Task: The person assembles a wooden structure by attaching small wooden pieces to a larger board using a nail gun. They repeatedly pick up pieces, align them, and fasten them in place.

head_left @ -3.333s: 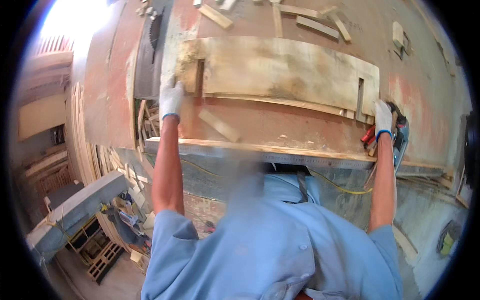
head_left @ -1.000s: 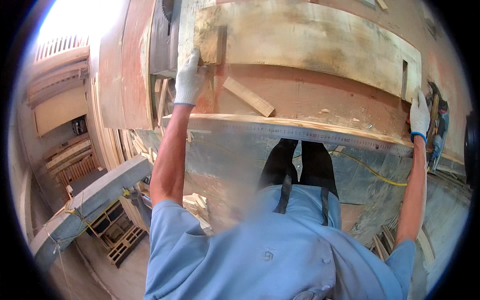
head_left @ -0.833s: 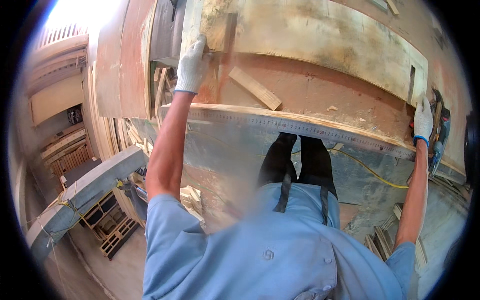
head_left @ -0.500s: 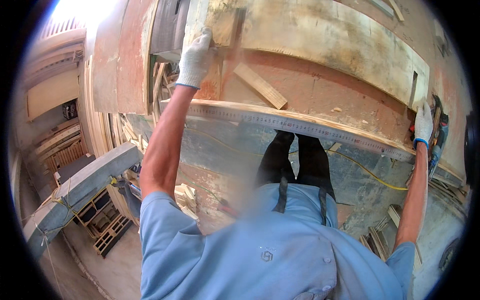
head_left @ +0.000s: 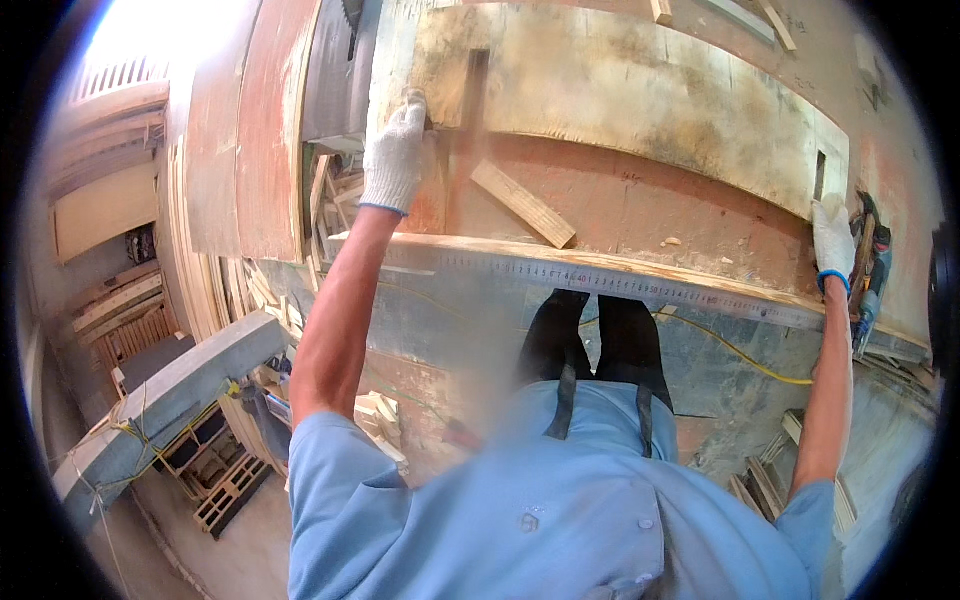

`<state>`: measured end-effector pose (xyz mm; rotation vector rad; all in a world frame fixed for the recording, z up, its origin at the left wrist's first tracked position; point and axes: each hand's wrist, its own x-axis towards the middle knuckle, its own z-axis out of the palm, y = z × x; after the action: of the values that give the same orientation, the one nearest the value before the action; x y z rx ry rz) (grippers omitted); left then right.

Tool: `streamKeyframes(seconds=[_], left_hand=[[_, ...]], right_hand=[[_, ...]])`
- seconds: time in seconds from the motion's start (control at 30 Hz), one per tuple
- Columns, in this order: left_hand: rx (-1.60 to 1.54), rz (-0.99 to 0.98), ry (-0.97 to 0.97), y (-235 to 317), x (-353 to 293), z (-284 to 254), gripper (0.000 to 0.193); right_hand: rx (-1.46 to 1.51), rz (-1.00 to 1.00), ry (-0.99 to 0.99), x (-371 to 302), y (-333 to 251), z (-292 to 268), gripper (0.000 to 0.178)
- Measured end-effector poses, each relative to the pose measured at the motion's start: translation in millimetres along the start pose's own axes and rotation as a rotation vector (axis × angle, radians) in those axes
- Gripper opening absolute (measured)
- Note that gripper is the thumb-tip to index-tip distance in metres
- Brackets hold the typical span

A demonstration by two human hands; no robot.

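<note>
A long, stained plywood board (head_left: 620, 100) with a slot near each end lies across the bench. My left hand (head_left: 397, 158), in a white knitted glove, grips it near the left end, thumb side up by the corner. At the right end, my gloved right hand (head_left: 833, 240) is closed on the near corner, just below the slot. Both hands' fingertips are partly hidden by the board. Nearer to me, a small wooden strip (head_left: 523, 204) lies slanted on the reddish bench top (head_left: 650, 195).
A metal ruler scale (head_left: 600, 281) runs along the bench's near edge. A hammer (head_left: 866, 215) and a blue power tool (head_left: 874, 285) lie right of my right hand. Stacked planks (head_left: 250, 130) stand at the left. A yellow cable (head_left: 735, 350) trails across the floor below.
The board and both hands sit slightly nearer to me over the bench, the strip of bench before the board having narrowed. The whole view has also shifted a little. Both hands keep their hold.
</note>
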<state>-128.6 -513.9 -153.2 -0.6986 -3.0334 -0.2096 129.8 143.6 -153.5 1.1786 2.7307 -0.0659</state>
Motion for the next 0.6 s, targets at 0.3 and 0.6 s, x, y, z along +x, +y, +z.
streamKeyframes(seconds=[0.3, 0.6], left_hand=[[-0.127, -0.336, -0.138, 70, 46, -23, 0.058], [0.078, -0.289, -0.162, 74, 56, -19, 0.09]], right_hand=[[0.013, 0.043, -0.105, -27, -29, -50, 0.068], [0.023, 0.159, -0.051, -19, -35, -30, 0.097]])
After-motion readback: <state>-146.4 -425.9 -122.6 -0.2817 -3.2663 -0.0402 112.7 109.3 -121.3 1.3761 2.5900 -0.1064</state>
